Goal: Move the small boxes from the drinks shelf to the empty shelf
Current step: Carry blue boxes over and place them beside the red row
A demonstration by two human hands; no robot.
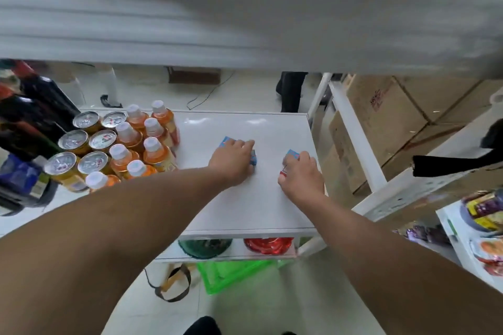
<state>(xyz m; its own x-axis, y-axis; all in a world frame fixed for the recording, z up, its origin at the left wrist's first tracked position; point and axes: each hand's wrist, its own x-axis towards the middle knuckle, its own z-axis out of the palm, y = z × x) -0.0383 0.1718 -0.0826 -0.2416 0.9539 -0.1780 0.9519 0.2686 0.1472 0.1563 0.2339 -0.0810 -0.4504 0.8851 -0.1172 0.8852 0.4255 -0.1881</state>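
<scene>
Item: small boxes, pick-up step, drinks shelf (245,207).
My left hand (234,160) grips one blue box (253,158), right hand (299,174) another (292,154); next, I lift both clear.

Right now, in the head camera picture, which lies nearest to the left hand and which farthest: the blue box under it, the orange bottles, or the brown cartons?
1. Blue box, under the left hand.
2. Orange bottles, to its left.
3. Brown cartons, far right, beyond the shelf.
</scene>
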